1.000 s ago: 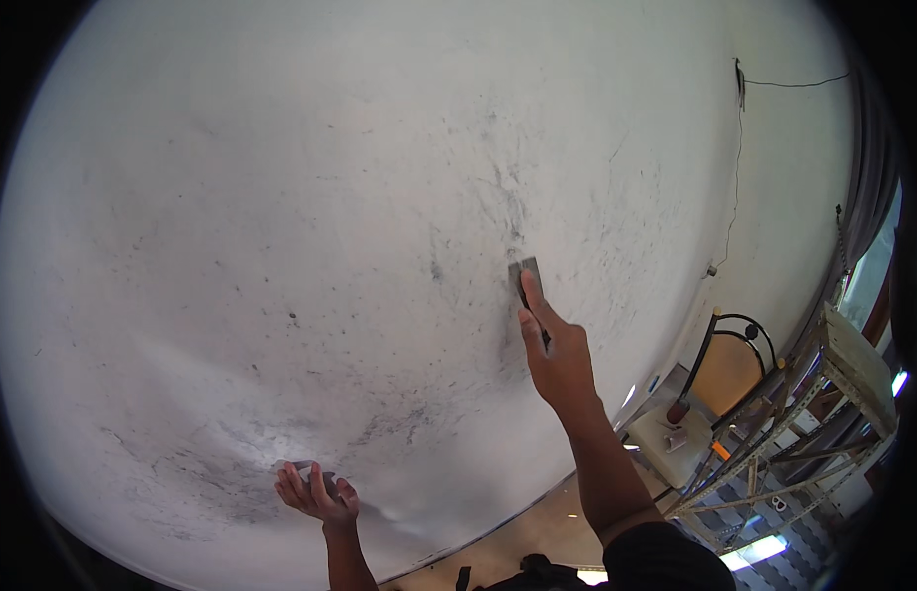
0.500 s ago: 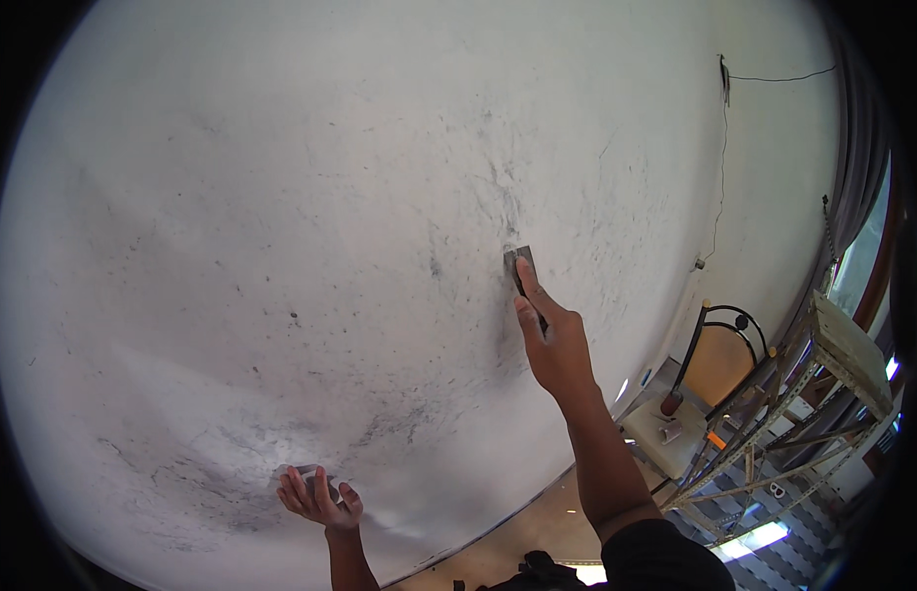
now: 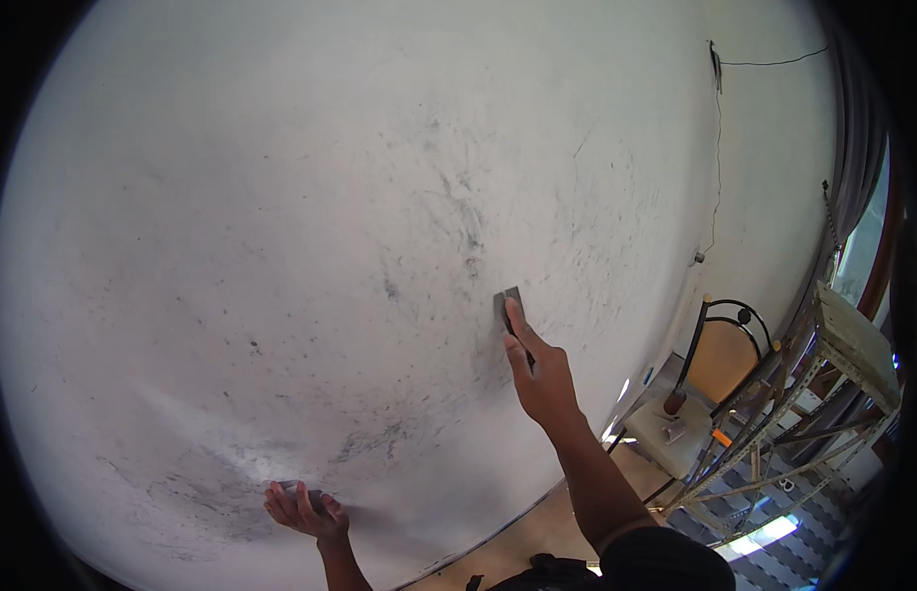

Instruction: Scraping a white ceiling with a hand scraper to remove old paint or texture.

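In front of me is a white wall with grey smudges, dark specks and scuffed patches. My right hand is closed round a putty knife, its grey rectangular blade pointing up at the wall, index finger laid along it. Lower and to the left, my left hand is closed on a flat grey piece held close to the wall. The fingers cover much of this piece, so its exact kind cannot be made out.
At the right stand a chair with a tan back and a metal-framed stand with a flat top. A thin cable runs down the side wall. A dark curtain hangs at the far right, above patterned flooring.
My right hand with the putty knife has moved down and slightly left. The left hand has shifted a little down and left. The view has turned slightly.
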The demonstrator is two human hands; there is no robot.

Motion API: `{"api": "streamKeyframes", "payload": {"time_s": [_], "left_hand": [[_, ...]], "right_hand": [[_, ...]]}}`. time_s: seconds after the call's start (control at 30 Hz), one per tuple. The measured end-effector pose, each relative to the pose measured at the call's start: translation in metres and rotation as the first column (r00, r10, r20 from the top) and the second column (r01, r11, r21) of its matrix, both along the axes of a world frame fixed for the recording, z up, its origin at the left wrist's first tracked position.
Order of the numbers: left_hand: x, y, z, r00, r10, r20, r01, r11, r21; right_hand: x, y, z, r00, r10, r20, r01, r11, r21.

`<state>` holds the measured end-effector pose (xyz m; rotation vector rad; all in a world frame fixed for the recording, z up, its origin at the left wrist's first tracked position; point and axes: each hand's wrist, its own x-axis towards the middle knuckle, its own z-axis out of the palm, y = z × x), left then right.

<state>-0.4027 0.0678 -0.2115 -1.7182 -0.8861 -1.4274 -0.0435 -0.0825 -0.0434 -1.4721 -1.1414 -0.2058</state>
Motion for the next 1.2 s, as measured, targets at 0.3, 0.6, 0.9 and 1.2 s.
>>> {"api": "streamKeyframes", "payload": {"time_s": [0.3, 0.6, 0.9, 1.2], "left_hand": [[0.017, -0.007, 0.001, 0.999, -0.005, 0.039, 0.007, 0.998, -0.067], [0.073, -0.017, -0.005, 0.989, -0.025, 0.144, 0.04, 0.994, -0.106], [0.128, -0.021, -0.001, 0.986, -0.164, 0.035, 0.165, 0.985, -0.051], [0.191, -0.023, 0.001, 0.974, -0.226, 0.022, 0.226, 0.974, -0.001]], "right_hand": [[0.051, -0.011, -0.018, 0.979, 0.05, -0.2, -0.039, 0.998, 0.057], [0.096, -0.017, -0.009, 0.965, 0.073, -0.253, -0.059, 0.996, 0.063], [0.122, -0.027, -0.004, 0.978, 0.021, -0.209, -0.061, 0.98, -0.188], [0.158, -0.018, 0.015, 0.999, -0.008, -0.049, 0.005, 0.998, -0.057]]}}
